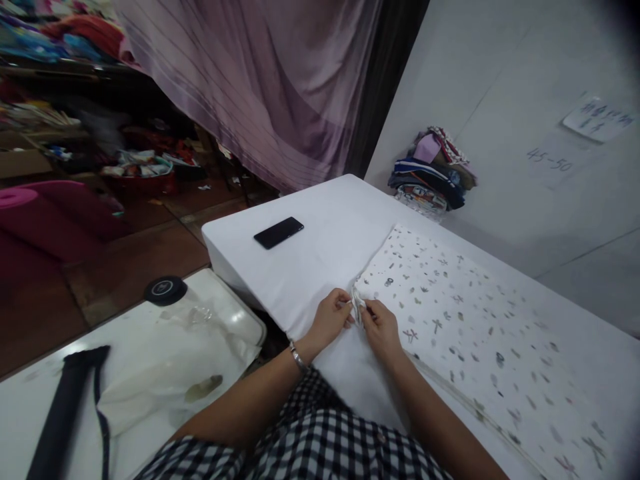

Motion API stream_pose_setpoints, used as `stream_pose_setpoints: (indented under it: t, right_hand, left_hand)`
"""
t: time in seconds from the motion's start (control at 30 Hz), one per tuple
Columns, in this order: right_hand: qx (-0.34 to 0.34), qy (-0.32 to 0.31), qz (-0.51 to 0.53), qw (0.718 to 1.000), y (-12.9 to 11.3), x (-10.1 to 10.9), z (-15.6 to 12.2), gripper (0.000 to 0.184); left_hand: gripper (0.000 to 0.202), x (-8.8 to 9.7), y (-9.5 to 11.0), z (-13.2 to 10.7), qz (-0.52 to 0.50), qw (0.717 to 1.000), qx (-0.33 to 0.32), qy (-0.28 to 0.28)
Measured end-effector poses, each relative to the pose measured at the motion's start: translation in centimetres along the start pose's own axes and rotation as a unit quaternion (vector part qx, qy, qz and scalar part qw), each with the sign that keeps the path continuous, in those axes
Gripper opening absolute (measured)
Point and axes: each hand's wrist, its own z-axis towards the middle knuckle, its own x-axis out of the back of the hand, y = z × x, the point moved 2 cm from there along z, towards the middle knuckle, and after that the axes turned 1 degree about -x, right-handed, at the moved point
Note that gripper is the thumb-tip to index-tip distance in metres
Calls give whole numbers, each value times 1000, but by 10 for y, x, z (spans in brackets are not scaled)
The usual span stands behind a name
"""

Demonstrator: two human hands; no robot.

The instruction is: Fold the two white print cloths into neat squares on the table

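Note:
A white cloth printed with small dragonflies and leaves (450, 320) lies spread along the right part of the white-covered table. My left hand (332, 316) pinches the cloth's near left corner between thumb and fingers. Right beside it, my right hand (380, 328) is closed on the same corner, its fingertips almost meeting those of the left. The corner is bunched and slightly raised between the hands. Its fine detail is too small to make out. A metal bracelet (299, 357) circles my left wrist.
A black phone (279, 233) lies on the table (325, 213) beyond my left hand. Folded clothes (430, 173) are stacked by the wall. At left, a second white table (150, 327) carries a round black object (165, 291), a plastic bag (180, 360) and a dark strip (67, 413).

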Motion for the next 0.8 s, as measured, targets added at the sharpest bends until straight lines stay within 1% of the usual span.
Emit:
stream_pose_setpoints:
  t: [0.13,0.37,0.47,0.57,0.67,0.8]
  right_hand:
    - [7,-1,-3,1000,-1,0,0,23]
    - [18,5,-11,1000,-2,1,-1,25]
    - [9,11,-10,1000,1,0,0,25]
    - [-9,34,-15,999,3,0,0,25]
    - [7,34,-56,998,-1,-1,-1,24]
    - [52,-9,-157,986,-14,-5,-5,25]
  left_hand:
    - [15,0,0,-1,29,999,11,-9]
    - [24,-1,-1,0,81,996,17,-22]
    - [22,-1,-3,0,92,996,-9,-22]
    - [16,1,-2,-3,80,995,-64,3]
    - [13,2,0,-5,60,994,-96,8]
    - [12,1,1,-5,41,996,-81,-4]
